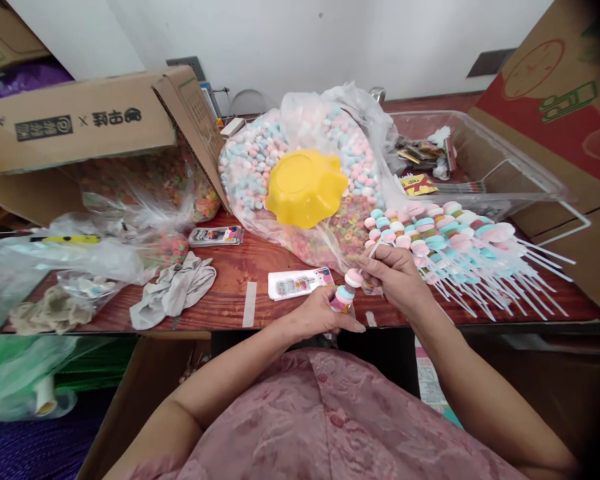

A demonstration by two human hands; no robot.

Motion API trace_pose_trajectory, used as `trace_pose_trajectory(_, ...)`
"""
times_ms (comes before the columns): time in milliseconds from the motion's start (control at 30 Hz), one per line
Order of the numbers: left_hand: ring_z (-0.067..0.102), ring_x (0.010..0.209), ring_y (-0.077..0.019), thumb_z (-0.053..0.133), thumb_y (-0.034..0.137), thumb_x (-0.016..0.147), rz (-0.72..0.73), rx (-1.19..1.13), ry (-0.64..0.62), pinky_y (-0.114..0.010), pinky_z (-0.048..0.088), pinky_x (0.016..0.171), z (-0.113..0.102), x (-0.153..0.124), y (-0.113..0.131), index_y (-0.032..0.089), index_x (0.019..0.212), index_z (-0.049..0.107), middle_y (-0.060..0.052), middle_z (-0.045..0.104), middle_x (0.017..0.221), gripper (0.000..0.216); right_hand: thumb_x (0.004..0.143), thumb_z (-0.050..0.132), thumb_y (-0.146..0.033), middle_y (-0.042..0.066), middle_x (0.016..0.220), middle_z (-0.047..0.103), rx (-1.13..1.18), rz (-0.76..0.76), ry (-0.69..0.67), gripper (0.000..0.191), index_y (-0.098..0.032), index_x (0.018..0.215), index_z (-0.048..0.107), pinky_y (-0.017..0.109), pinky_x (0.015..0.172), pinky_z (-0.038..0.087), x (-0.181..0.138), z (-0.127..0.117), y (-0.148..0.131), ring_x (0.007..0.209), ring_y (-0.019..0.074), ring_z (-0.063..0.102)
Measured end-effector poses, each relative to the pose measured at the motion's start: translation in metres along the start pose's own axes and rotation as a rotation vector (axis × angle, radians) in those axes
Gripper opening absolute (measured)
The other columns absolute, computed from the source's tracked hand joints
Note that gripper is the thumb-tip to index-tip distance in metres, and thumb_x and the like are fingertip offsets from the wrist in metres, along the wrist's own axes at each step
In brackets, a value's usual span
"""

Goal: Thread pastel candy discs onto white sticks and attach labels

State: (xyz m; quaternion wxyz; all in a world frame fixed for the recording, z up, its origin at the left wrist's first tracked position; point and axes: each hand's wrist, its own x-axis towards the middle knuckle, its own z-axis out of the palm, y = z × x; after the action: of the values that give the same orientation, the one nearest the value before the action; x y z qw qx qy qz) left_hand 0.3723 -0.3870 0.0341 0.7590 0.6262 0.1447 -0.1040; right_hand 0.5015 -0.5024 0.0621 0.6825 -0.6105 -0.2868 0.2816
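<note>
My left hand [317, 313] is closed around the lower end of a marshmallow skewer [354, 278], with pink and blue pieces showing above the fingers. The fingers of my right hand [397, 273] pinch a thin white stick [375, 249] just above the top pink piece. It seems to be this skewer's stick, though the fingers partly hide it. Right beside my right hand lies a pile of finished marshmallow skewers [447, 233], their white sticks fanned toward the table's front right. A stack of printed cards [297, 284] rests just behind my left hand.
Behind my hands, a large plastic bag of marshmallows [253, 157] and ring candies carries a yellow wavy-edged bowl [305, 187]. A clear bin [515, 173] stands at the right, an open cardboard box [80, 123] at the left. A grey cloth [175, 290] lies near the front edge.
</note>
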Motion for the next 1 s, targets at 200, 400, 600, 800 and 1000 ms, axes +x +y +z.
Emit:
trace_pose_trajectory(200, 0.041, 0.047, -0.0057, 0.088, 0.034, 0.05, 0.057, 0.03, 0.046, -0.021, 0.029, 0.048, 0.002, 0.007, 0.0, 0.015, 0.069, 0.055, 0.008, 0.049, 0.055, 0.043, 0.073, 0.074, -0.047, -0.002, 0.05, 0.051, -0.258, -0.069, 0.161, 0.037, -0.018, 0.058, 0.059, 0.023, 0.044, 0.031, -0.012, 0.0, -0.003, 0.047, 0.0088, 0.041)
trace_pose_trajectory(400, 0.043, 0.049, -0.007, 0.087, 0.035, 0.053, 0.07, 0.062, 0.045, -0.022, 0.033, 0.049, -0.001, 0.009, 0.001, 0.015, 0.072, 0.055, 0.007, 0.049, 0.056, 0.042, 0.079, 0.068, -0.042, -0.002, 0.051, 0.052, -0.347, -0.112, 0.165, 0.034, -0.018, 0.057, 0.058, 0.024, 0.048, 0.034, -0.012, 0.0, 0.003, 0.05, 0.01, 0.043)
trace_pose_trajectory(600, 0.049, 0.066, -0.0101, 0.086, 0.023, 0.052, 0.153, 0.124, 0.197, -0.023, 0.039, 0.064, -0.007, 0.004, -0.003, 0.013, 0.08, 0.064, 0.004, 0.058, 0.07, 0.037, 0.079, 0.069, -0.039, -0.002, 0.05, 0.053, -0.393, -0.157, 0.221, 0.031, -0.019, 0.058, 0.059, 0.024, 0.047, 0.032, -0.018, -0.009, -0.003, 0.048, 0.0107, 0.043)
trace_pose_trajectory(800, 0.054, 0.079, -0.0145, 0.085, 0.018, 0.055, 0.214, 0.147, 0.115, -0.027, 0.044, 0.076, -0.001, 0.005, -0.009, 0.015, 0.105, 0.065, 0.0, 0.062, 0.086, 0.054, 0.08, 0.066, -0.039, -0.001, 0.057, 0.058, -0.346, -0.138, 0.048, 0.028, -0.018, 0.062, 0.062, 0.025, 0.055, 0.039, -0.014, 0.003, 0.009, 0.056, 0.0126, 0.05)
trace_pose_trajectory(1000, 0.061, 0.1, -0.0213, 0.085, 0.019, 0.057, 0.218, 0.162, 0.202, -0.035, 0.047, 0.093, 0.002, -0.002, -0.013, 0.02, 0.127, 0.055, -0.005, 0.065, 0.113, 0.077, 0.08, 0.06, -0.031, -0.004, 0.053, 0.047, -0.478, -0.168, 0.208, 0.031, -0.019, 0.053, 0.048, 0.025, 0.054, 0.032, -0.016, 0.019, 0.02, 0.055, 0.011, 0.042)
